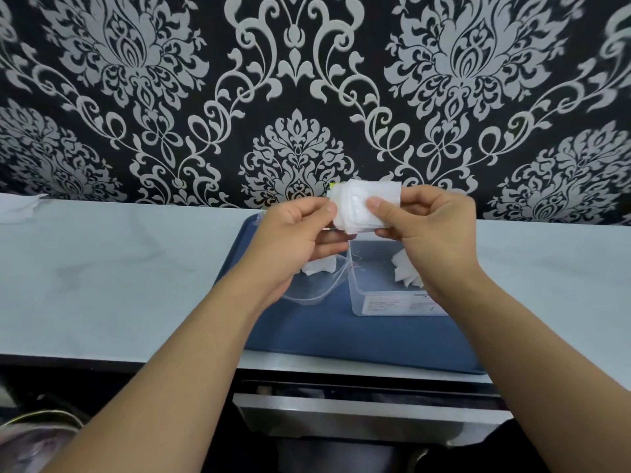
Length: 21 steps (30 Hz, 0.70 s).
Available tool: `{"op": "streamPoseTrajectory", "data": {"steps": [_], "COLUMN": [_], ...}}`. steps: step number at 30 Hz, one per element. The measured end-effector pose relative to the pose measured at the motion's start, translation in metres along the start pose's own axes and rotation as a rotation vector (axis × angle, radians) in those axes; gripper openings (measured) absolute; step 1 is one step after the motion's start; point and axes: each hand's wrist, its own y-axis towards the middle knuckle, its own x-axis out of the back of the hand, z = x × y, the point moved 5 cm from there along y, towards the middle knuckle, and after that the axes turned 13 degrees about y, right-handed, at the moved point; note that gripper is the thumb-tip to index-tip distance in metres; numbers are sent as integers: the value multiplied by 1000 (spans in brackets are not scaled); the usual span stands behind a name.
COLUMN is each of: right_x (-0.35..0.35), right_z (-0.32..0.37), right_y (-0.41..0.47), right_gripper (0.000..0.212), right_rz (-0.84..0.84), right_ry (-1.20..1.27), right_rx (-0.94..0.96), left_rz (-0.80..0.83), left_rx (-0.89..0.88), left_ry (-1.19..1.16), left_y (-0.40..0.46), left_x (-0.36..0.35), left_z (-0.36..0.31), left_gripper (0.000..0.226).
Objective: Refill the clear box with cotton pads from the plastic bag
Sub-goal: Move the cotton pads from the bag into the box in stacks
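Observation:
A stack of white square cotton pads (362,206) is held up above the blue tray (341,332). My right hand (426,223) grips the stack's right side with thumb on top. My left hand (297,233) pinches its left edge. Below the hands, the clear box (386,295) stands on the tray with a few white pads (404,268) inside, partly hidden by my right wrist. The clear plastic bag (314,285) lies on the tray left of the box, under my left hand, with some pads (316,266) still in it.
The tray rests on a pale countertop (119,274) against a black and silver patterned wall. A white sheet (17,206) lies at the far left of the counter. Below the counter's front edge, a grey drawer (368,414) stands partly open.

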Motion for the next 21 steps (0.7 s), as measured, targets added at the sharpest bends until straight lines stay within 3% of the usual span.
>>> {"op": "streamPoseTrajectory", "data": {"steps": [4,13,18,21], "right_x": [-1,4,6,4], "right_z": [4,-6,0,-2], "right_y": [0,1,2,0], "right_gripper": [12,28,14,16], "right_rz": [34,142,94,80], "right_ry": [-54,176,120,56], "right_rx": [30,-279,-217,-187], "left_rz": [-19,-21,-46,-24], "left_rx": [15,94,91,77], "left_ry": [-17,-127,-110,-79], "left_y": [1,1,1,0], "left_x": [-5,-11,-13,-16], "left_z": [-1,0,1,1], "left_gripper": [18,21,16,20]}}
